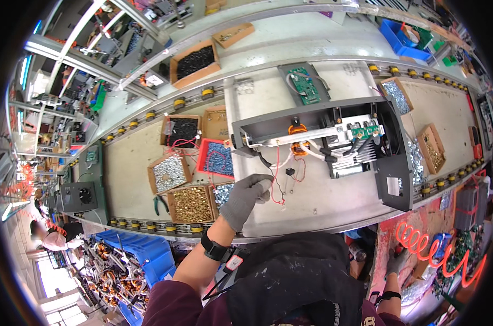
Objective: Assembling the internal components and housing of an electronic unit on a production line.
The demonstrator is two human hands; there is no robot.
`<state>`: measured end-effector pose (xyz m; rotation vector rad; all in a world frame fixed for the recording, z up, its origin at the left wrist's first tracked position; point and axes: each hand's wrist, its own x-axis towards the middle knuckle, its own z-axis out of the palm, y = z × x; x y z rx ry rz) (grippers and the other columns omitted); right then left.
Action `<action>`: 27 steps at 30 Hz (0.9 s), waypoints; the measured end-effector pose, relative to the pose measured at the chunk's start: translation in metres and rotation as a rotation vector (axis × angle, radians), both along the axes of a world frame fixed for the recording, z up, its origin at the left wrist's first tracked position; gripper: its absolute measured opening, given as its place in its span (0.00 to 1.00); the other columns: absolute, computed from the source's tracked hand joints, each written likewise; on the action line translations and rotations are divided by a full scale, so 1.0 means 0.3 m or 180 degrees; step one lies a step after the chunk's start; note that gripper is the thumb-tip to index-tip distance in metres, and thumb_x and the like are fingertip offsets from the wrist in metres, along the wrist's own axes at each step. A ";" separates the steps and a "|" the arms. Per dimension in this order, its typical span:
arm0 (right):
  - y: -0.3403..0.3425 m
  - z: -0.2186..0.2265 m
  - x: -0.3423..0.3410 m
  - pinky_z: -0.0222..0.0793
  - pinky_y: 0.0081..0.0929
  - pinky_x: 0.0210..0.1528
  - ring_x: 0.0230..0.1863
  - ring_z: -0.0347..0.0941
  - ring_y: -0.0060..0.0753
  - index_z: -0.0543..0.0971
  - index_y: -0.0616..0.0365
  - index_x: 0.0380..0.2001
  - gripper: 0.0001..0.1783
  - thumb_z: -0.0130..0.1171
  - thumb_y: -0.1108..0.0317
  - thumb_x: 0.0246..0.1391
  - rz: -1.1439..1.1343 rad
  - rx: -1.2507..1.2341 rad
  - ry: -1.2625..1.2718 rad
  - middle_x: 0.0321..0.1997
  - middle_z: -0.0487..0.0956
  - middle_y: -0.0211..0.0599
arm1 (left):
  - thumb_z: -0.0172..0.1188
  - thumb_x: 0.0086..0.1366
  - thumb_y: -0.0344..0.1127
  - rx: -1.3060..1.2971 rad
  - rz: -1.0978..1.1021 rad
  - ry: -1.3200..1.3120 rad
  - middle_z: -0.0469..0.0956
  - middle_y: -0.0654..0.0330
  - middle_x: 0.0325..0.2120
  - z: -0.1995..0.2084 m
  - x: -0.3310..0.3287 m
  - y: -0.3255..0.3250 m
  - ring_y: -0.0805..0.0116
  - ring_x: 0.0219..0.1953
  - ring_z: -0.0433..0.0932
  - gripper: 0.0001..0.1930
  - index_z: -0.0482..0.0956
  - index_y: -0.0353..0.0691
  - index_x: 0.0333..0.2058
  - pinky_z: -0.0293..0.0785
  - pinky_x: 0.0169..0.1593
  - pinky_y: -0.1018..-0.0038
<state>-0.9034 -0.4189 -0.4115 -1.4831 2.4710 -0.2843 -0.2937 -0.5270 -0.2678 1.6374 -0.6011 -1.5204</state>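
My left hand (245, 202), in a grey glove, is closed with fingertips pinched on a thin wire (279, 188) in front of an open black metal housing (322, 111). Red and black leads hang there from the housing, with a small black connector (290, 171) beside them. Inside the housing sit a copper-wound ring coil (297, 130), thick white cables, a finned heat sink (352, 163) and a green circuit board (366, 132). Off to the lower right, my gloved right hand (395, 263) is closed around a small red-tipped thing; its kind is hard to make out.
Left of the housing stand boxes of screws and small fasteners (191, 205), a red tray (216, 157) and green-handled pliers (160, 205). Another circuit board (306, 85) lies behind it. A coiled orange hose (428, 247) hangs at right. A blue bin (143, 252) stands lower left.
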 end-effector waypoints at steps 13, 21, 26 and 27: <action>-0.758 0.936 1.251 0.71 0.25 0.37 0.33 0.75 0.27 0.74 0.63 0.44 0.19 0.61 0.71 0.46 0.2871 -0.0522 -0.2217 0.34 0.78 0.38 | 0.51 0.64 0.33 -0.0624 -0.0540 0.0743 0.74 0.61 0.26 -0.077 0.003 -0.060 0.73 0.25 0.71 0.20 0.69 0.35 0.54 0.71 0.35 0.75; -1.343 1.250 2.177 0.73 0.27 0.41 0.46 0.72 0.27 0.65 0.64 0.55 0.34 0.61 0.55 0.51 0.3295 -0.0889 -0.3552 0.48 0.73 0.40 | 0.50 0.67 0.37 -0.0520 0.0158 0.0760 0.77 0.60 0.32 -0.052 0.305 0.143 0.76 0.34 0.75 0.21 0.67 0.32 0.55 0.71 0.39 0.78; -1.580 1.287 2.468 0.73 0.27 0.37 0.38 0.73 0.24 0.72 0.55 0.48 0.27 0.61 0.50 0.50 0.2915 -0.1246 -0.3584 0.39 0.76 0.32 | 0.50 0.67 0.40 -0.0484 -0.0021 0.0949 0.78 0.58 0.37 -0.024 0.277 0.159 0.74 0.37 0.76 0.22 0.66 0.32 0.56 0.70 0.43 0.78; -1.586 1.305 2.468 0.73 0.26 0.36 0.36 0.74 0.23 0.74 0.53 0.45 0.25 0.61 0.49 0.50 0.2663 -0.1082 -0.3641 0.35 0.77 0.31 | 0.51 0.67 0.39 -0.0484 0.0011 0.0964 0.77 0.57 0.37 -0.013 0.269 0.156 0.73 0.37 0.76 0.23 0.65 0.32 0.57 0.71 0.44 0.77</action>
